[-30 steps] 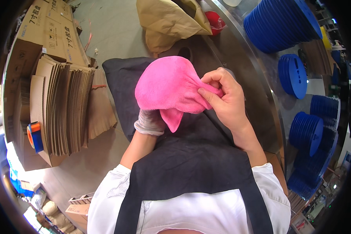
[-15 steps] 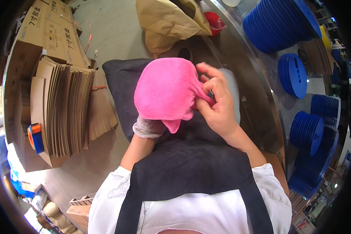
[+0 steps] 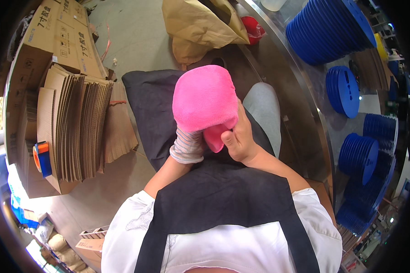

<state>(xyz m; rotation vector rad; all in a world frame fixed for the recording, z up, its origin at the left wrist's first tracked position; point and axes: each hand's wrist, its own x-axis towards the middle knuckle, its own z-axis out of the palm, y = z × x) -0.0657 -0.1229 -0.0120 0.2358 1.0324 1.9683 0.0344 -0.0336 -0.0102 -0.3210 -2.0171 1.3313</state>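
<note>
The cloth (image 3: pixel 205 98) is held above the apron (image 3: pixel 223 198), in mid-scene. It is draped over the gloved left hand (image 3: pixel 188 144); the fingers are hidden, so their grip cannot be told. Its right side is touched by the right hand (image 3: pixel 242 137), thumb held apart; whether the fingers are clenched cannot be told. Reels (image 3: pixel 328 32) are stacked at right, cardboard (image 3: pixel 75 129) at left.
</note>
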